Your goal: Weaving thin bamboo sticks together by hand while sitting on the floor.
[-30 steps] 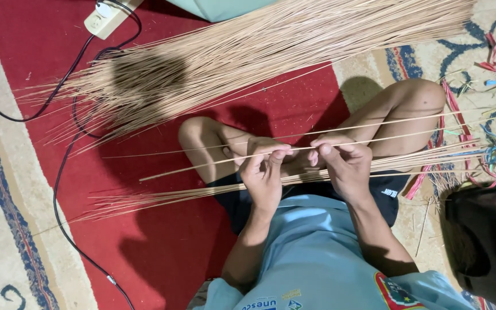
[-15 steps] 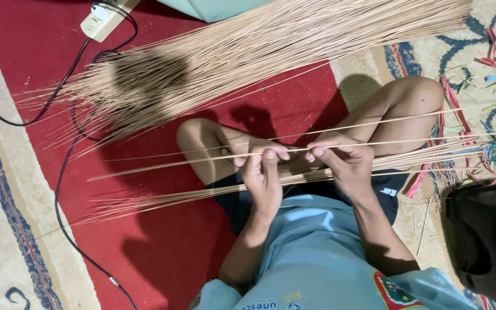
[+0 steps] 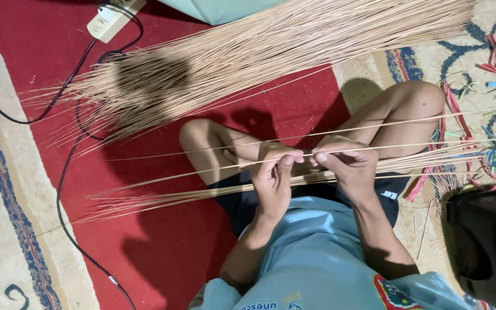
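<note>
stick: one thin pale stick (image 3: 213,168) held across the lap, long axis running left-right, slightly rising to the right; its free left end reaches out over the red carpet (image 3: 162,252), the right part passes through both hands and on past the right knee.
stick vs hands: it lies right at the fingertips, in front of the chest; both hands touch it, side by side, near its middle. The long unsupported span is on the left hand's side.
left hand: (image 3: 273,179) fingers curled, thumb and forefinger pinched shut on the stick; palm turned toward the body.
right hand: (image 3: 347,167) also closed, fingertips pinched on the same stick just beside the left hand's tips; knuckles up.
gap between hands: very small, tips nearly touching.
lap bundle: a flat sheaf of similar sticks (image 3: 162,198) lies just below the held one, roughly parallel, across the shins, under the hands.
big pile: large fan of sticks (image 3: 271,51) on the floor beyond the knees, well apart from the hands, angled up to the right.
other: black cable (image 3: 64,189) and a white power strip (image 3: 110,20) at the left of the carpet; coloured strips (image 3: 489,155) on the patterned rug at right; dark bin (image 3: 486,247) at lower right.
posture: person sits cross-legged, light blue shirt.
</note>
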